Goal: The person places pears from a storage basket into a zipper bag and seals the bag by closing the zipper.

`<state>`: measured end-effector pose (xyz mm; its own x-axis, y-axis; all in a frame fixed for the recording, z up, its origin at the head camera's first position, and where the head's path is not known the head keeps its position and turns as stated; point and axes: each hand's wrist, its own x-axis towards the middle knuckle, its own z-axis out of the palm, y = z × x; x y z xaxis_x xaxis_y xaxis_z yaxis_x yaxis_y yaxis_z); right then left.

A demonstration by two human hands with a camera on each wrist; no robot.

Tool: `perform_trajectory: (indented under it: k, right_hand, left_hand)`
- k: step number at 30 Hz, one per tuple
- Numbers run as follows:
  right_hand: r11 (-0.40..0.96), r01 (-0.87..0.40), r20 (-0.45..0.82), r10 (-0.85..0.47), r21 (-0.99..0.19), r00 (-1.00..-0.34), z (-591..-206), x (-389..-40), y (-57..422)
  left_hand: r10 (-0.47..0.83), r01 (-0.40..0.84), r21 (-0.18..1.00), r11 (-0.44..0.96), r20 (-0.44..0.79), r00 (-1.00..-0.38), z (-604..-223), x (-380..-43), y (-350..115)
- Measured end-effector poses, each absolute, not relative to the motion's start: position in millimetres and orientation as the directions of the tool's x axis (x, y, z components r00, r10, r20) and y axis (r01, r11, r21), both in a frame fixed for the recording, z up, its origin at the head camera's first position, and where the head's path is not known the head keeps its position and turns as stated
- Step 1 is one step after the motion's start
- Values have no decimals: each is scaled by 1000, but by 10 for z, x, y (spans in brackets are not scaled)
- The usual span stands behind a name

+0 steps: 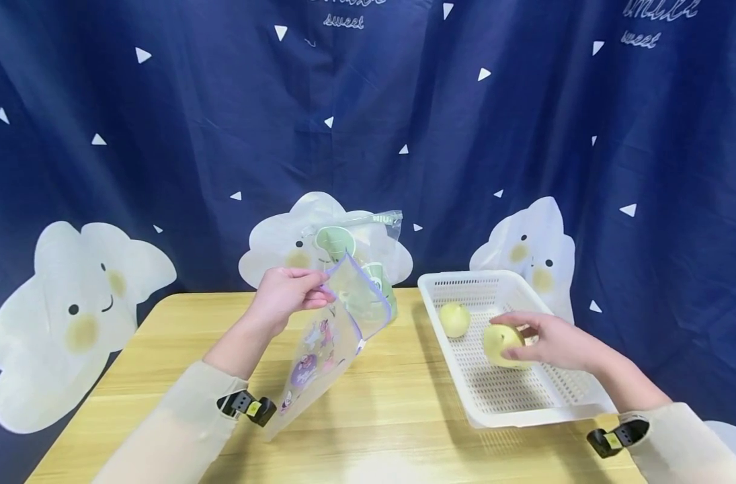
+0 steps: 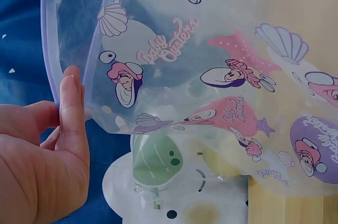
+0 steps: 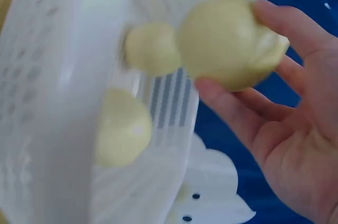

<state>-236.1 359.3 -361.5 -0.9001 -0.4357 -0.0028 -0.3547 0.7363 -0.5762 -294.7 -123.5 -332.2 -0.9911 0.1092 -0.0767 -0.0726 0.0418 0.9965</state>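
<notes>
My left hand [image 1: 290, 294] pinches the purple-edged mouth of a clear zip bag [image 1: 319, 356] printed with pink and purple shell characters. The bag hangs tilted above the table, its mouth spread apart, and nothing shows inside. In the right wrist view, my right hand [image 3: 296, 108] holds a pale yellow lemon [image 3: 224, 42] between thumb and fingers. This lemon is over the white perforated basket [image 1: 446, 363]. Two more lemons lie in the basket: one near its left wall [image 1: 454, 320], and another lemon [image 3: 124, 129] seen in the right wrist view.
The basket stands on the right of the wooden table [image 1: 404, 403]. Behind the held bag, another clear bag with green prints [image 1: 382, 275] stands at the table's back edge. A dark blue curtain [image 1: 368, 148] with white clouds hangs behind.
</notes>
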Motion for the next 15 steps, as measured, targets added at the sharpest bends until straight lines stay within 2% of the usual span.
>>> perform_trajectory:
  k: [4, 8, 11, 15]
  right_hand:
    - [674, -309, 115, -317, -671, -942, -3469, -2418, 3375]
    - [506, -268, 172, -229, -820, -958, -3330, -2479, 3102]
    - [387, -260, 189, -212, -885, -959, -3235, -2521, 2880]
    - [319, -257, 186, -237, -912, -953, -3126, -2548, 2589]
  left_hand:
    - [99, -73, 997, 41, -76, -992, -3318, -2958, -1199]
    - [92, -60, 997, 51, -65, -994, -3324, -2957, -1153]
    - [91, -52, 997, 58, -57, -994, -3338, -2957, -1114]
    - [90, -47, 997, 58, -52, -995, -3341, -2965, -1062]
